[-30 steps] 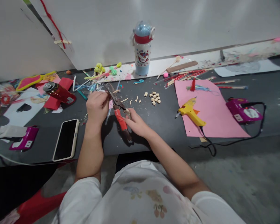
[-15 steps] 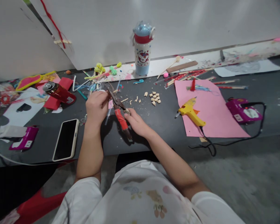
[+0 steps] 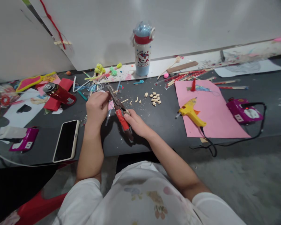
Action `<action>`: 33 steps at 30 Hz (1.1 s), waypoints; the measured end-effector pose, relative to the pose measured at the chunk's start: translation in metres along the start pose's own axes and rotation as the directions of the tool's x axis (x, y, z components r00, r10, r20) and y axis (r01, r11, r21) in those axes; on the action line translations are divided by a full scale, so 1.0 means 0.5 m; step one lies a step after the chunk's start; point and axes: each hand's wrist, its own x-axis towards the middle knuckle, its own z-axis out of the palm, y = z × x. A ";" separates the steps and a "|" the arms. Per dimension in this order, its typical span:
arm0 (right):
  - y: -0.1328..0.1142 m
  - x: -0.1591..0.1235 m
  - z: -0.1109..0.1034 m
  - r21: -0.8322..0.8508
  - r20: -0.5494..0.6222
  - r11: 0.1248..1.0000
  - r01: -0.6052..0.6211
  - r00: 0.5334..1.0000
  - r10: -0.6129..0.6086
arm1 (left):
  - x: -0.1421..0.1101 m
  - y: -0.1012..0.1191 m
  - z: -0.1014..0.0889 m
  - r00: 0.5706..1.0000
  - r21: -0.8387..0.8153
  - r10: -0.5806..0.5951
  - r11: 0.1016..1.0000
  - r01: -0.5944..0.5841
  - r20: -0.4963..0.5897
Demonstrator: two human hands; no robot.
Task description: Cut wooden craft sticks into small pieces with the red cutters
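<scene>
My right hand [image 3: 136,122] is closed round the handles of metal snips [image 3: 122,118], one of them wrapped in red tape. The blades point up and left, toward my left hand [image 3: 97,107]. Those left fingers are pinched together on a thin wooden stick [image 3: 116,91], whose end shows just past the blades; the rest of it is hidden by fingers and metal. Right of the blades lie a short stick piece [image 3: 125,100], a few small offcuts [image 3: 136,99] and a cluster of short cut wooden pieces [image 3: 155,98].
A water bottle [image 3: 142,50] stands at the back. To the right, a yellow glue gun [image 3: 192,113] lies on pink paper [image 3: 221,115], near a purple power block [image 3: 244,111]. On the left are a phone [image 3: 66,140], a tilted red can [image 3: 59,93] and craft scraps.
The snips' handles have come slightly closer together in my right hand, the red one shifting a little to the right. My left hand stays almost still.
</scene>
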 end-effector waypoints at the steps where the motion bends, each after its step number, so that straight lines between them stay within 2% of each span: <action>1: 0.000 -0.001 -0.001 0.001 0.010 1.000 0.003 1.000 -0.003 | 0.000 0.001 0.000 1.000 -0.002 -0.010 1.000 0.010 0.006; 4: 0.004 -0.003 -0.002 -0.018 0.044 1.000 -0.002 0.999 0.003 | 0.000 0.002 0.000 0.999 -0.012 -0.035 0.999 0.035 0.017; 11: -0.002 -0.009 -0.005 -0.090 0.079 0.996 -0.016 0.997 0.023 | 0.000 0.007 -0.002 1.000 0.032 -0.011 0.999 0.010 0.019; 20: -0.014 -0.008 -0.007 -0.085 0.111 0.996 0.038 0.993 -0.029 | -0.005 -0.003 0.000 0.997 0.056 -0.057 0.997 0.053 0.056; 33: -0.017 -0.007 -0.001 -0.029 0.121 1.000 0.004 0.993 -0.001 | -0.003 -0.004 0.004 0.999 0.081 -0.039 0.996 0.036 0.034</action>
